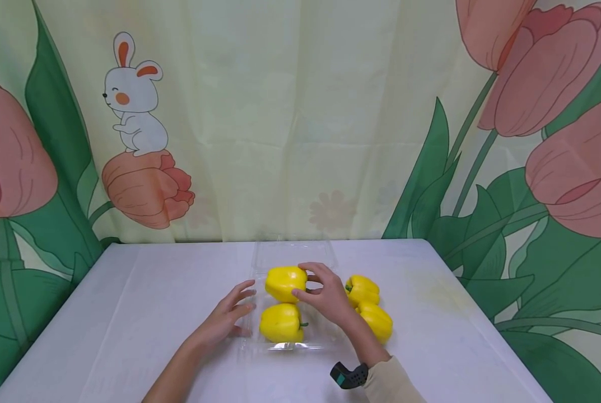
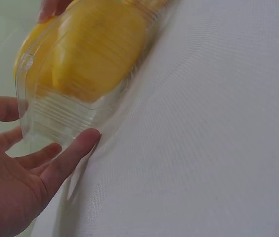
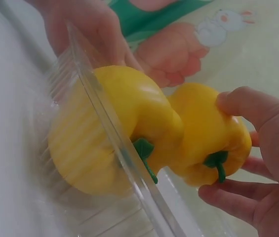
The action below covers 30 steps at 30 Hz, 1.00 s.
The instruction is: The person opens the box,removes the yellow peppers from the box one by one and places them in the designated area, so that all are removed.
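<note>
A clear plastic box [image 1: 325,330] with its lid [image 1: 292,254] folded back stands on the table. Inside its near part lies one yellow bell pepper [image 1: 282,323], green stem pointing right. My right hand [image 1: 327,294] grips a second yellow bell pepper [image 1: 285,284] by its stem end, over the far part of the box; whether it touches the bottom I cannot tell. In the right wrist view, thumb and fingers [image 3: 235,200] lie on opposite sides of this pepper [image 3: 206,131]. At the box's left wall is my left hand [image 1: 222,319], its fingers [image 2: 75,153] spread and loosely bent against the plastic.
Right of the box, two more yellow bell peppers [image 1: 364,291] lie close together, partly behind my right forearm. A white cloth covers the table [image 1: 169,291]. Behind it hangs a curtain [image 1: 290,112] printed with tulips and a rabbit.
</note>
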Each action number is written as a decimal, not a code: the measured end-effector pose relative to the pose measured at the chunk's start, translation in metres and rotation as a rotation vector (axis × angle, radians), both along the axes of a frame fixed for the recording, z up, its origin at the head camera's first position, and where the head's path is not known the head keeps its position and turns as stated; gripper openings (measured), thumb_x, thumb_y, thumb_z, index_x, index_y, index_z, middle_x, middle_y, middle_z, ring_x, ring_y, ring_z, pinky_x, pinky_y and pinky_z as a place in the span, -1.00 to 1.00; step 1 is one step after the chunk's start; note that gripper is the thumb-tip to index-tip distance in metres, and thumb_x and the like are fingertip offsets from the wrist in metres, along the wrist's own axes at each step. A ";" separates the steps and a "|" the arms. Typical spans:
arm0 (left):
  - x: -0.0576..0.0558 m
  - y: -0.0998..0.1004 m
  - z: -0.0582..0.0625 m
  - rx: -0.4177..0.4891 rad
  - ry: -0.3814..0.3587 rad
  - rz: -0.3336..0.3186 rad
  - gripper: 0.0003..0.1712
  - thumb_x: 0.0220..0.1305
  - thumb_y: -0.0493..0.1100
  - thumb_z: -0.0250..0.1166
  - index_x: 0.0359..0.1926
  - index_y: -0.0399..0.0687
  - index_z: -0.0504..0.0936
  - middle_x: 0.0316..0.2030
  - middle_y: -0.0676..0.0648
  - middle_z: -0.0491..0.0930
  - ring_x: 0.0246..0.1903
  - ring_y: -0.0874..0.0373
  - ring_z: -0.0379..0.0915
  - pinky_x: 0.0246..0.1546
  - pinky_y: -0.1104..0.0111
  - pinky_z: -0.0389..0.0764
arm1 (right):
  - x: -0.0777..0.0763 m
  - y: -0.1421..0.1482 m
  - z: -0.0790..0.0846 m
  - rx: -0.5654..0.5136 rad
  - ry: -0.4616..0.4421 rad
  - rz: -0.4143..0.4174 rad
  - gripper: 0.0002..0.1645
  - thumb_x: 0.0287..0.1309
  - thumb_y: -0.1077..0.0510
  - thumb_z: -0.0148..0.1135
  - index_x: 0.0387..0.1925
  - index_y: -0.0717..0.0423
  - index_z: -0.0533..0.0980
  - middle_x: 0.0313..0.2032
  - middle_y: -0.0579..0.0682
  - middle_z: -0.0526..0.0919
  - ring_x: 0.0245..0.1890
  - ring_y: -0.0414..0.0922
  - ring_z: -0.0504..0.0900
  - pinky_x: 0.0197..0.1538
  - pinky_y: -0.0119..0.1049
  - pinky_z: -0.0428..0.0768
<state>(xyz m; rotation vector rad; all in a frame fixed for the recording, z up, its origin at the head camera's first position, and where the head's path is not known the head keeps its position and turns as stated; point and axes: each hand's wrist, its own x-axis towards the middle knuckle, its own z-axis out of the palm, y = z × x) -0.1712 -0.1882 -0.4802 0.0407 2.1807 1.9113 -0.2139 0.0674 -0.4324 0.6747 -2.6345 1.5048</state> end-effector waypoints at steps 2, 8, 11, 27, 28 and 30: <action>0.000 0.000 0.000 -0.003 0.001 0.001 -0.35 0.40 -0.10 0.12 0.44 0.28 0.15 0.43 -0.14 0.17 0.37 -0.29 0.12 -0.20 0.12 0.71 | 0.000 0.001 0.000 -0.005 -0.005 -0.004 -0.31 0.05 -0.07 0.42 0.23 -0.05 0.43 0.19 -0.07 0.47 0.11 0.04 0.59 -0.03 -0.23 0.68; 0.000 0.001 0.002 -0.009 -0.008 0.014 -0.36 0.40 -0.10 0.12 0.43 0.31 0.16 0.44 -0.13 0.18 0.36 -0.27 0.16 -0.19 0.14 0.71 | 0.001 0.003 0.002 -0.009 -0.016 -0.007 -0.31 0.05 -0.04 0.43 0.22 -0.09 0.43 0.21 -0.08 0.46 0.13 0.03 0.59 -0.01 -0.23 0.67; 0.000 0.002 0.003 -0.012 -0.011 0.015 -0.36 0.40 -0.10 0.11 0.43 0.31 0.16 0.44 -0.13 0.17 0.36 -0.26 0.16 -0.19 0.15 0.71 | 0.002 0.004 0.003 -0.018 -0.014 -0.004 -0.31 0.05 -0.01 0.43 0.23 -0.05 0.43 0.21 -0.07 0.46 0.13 0.04 0.59 -0.01 -0.23 0.67; 0.002 0.003 0.003 -0.019 -0.011 0.017 -0.36 0.40 -0.10 0.11 0.44 0.30 0.15 0.44 -0.13 0.18 0.35 -0.26 0.18 -0.18 0.15 0.71 | 0.007 0.009 0.008 -0.044 0.002 -0.041 -0.33 0.03 0.00 0.45 0.21 -0.12 0.45 0.20 -0.12 0.48 0.11 0.00 0.59 0.00 -0.22 0.67; 0.002 0.003 0.003 -0.018 -0.011 0.017 -0.36 0.40 -0.10 0.11 0.44 0.30 0.15 0.44 -0.13 0.18 0.35 -0.26 0.18 -0.18 0.15 0.71 | 0.007 0.010 0.008 -0.049 0.001 -0.043 -0.33 0.03 -0.01 0.45 0.20 -0.12 0.45 0.20 -0.12 0.48 0.11 0.00 0.60 0.01 -0.22 0.67; 0.002 0.003 0.003 -0.019 -0.010 0.019 -0.36 0.40 -0.10 0.11 0.44 0.30 0.15 0.43 -0.13 0.18 0.35 -0.26 0.18 -0.18 0.15 0.71 | 0.007 0.011 0.008 -0.054 0.001 -0.046 -0.34 0.03 -0.01 0.45 0.19 -0.15 0.45 0.18 -0.11 0.49 0.10 -0.01 0.61 0.02 -0.22 0.66</action>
